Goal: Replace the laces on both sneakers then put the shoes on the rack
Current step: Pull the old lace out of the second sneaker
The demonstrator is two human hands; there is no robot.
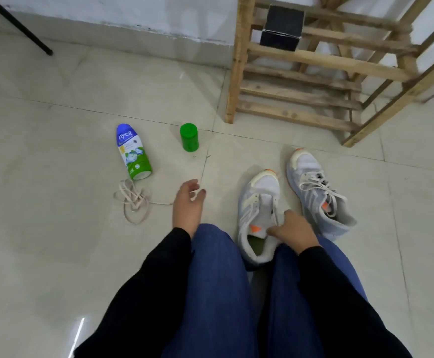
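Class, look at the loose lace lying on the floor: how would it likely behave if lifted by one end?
The lace lies in slack tangled loops, so it is probably floppy and would dangle, perhaps snagging on itself. It looks thin and flat, so likely very light. On the glossy floor it would probably drag easily.

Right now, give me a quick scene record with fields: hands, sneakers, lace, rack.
left hand: open, hovering beside the loose beige shoelace
right hand: grips the nearer white-grey sneaker at its opening
farther white-grey sneaker: laced, right of the nearer one
loose beige shoelace: tangled, next to the lying blue-green powder bottle
wooden slatted rack: holds a black box, no shoes seen on it
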